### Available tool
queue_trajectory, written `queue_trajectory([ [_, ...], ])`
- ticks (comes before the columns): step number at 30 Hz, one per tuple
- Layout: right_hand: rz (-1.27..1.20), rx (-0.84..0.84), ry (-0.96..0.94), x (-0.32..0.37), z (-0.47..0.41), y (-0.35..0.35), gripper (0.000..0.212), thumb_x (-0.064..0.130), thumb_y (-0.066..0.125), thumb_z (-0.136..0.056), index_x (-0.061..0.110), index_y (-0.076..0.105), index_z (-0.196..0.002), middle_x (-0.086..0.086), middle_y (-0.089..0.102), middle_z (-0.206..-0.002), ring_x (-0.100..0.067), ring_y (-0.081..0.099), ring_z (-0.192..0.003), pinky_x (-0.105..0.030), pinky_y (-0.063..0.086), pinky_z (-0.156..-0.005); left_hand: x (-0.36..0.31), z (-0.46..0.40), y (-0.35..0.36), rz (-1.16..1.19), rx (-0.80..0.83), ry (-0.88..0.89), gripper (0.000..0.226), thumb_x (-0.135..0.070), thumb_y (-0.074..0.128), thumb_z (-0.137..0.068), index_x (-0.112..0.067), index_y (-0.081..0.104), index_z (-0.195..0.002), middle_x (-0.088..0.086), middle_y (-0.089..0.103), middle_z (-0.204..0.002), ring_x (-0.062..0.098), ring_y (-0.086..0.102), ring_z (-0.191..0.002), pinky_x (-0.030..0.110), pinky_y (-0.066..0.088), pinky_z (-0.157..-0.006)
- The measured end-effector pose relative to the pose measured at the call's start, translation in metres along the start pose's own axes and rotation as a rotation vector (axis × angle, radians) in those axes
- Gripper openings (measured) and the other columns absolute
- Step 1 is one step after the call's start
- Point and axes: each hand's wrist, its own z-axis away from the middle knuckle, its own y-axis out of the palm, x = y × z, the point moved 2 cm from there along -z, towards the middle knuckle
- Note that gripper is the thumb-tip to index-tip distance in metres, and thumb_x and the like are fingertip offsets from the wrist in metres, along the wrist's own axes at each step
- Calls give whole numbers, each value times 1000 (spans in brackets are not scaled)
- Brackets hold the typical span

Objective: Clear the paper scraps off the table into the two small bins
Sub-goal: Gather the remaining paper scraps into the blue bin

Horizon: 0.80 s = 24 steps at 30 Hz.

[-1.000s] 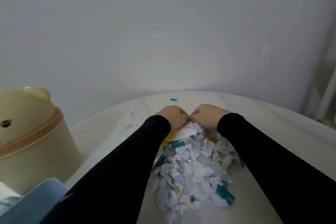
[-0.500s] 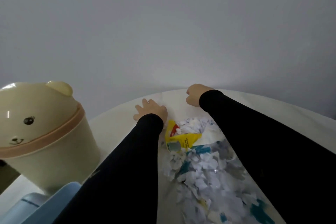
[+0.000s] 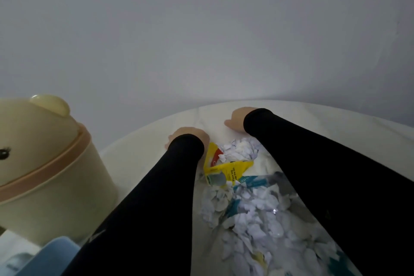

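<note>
A long pile of white, teal and yellow paper scraps (image 3: 246, 208) lies on the white round table (image 3: 324, 119) between my two black-sleeved forearms. A large yellow printed scrap (image 3: 230, 167) sits at its far end. My left hand (image 3: 188, 133) rests palm down on the table just beyond the pile's far left corner, mostly hidden behind its sleeve. My right hand (image 3: 235, 119) lies farther out near the table's back edge, thumb toward the left, its fingers hidden. The cream bear-shaped bin (image 3: 44, 163), lid on, stands at the left. A blue bin (image 3: 51, 257) shows at the bottom left corner.
A plain grey wall rises right behind the table's curved back edge. The bear bin stands close beside my left forearm, with the blue bin directly in front of it.
Both hands left the pile's far end, where they were pressed together, and reached out apart toward the back of the table. The camera has come closer and turned left.
</note>
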Motion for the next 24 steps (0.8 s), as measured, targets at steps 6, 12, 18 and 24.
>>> queue_trajectory([
  [6, 76, 78, -74, -2, 45, -4, 44, 37, 46, -97, 6, 56, -126, -11, 55, -133, -27, 53, -118, -29, 40, -93, -14, 79, -23, 29, -11, 184, 36, -4, 32, -97, 1, 50, -127, 20, 51, -135, 34, 52, -120, 34, 41, -96],
  [12, 16, 63, -92, -7, 102, -4, 33, 34, 51, -94, 7, 67, -101, -10, 66, -94, -20, 51, -73, -26, 38, -65, -18, 143, -15, 155, 35, 235, 37, -11, 27, -102, 0, 48, -130, 21, 50, -137, 34, 48, -125, 36, 36, -102],
  [18, -263, -188, -152, -28, 166, -1, 26, 27, 50, -94, 14, 73, -100, -4, 67, -112, -18, 61, -96, -28, 46, -84, -7, 188, -5, 367, -73, 287, 36, -25, 30, -98, -9, 60, -87, 20, 63, -112, 34, 57, -103, 40, 43, -93],
  [24, -432, -579, 31, -75, 219, 28, 24, 29, 55, -90, 22, 69, -109, -2, 56, -118, -21, 49, -116, -34, 39, -98, 19, 216, 23, 444, -410, 112, 38, -39, 32, -93, -29, 58, -118, 1, 50, -133, 29, 43, -124, 54, 22, -106],
])
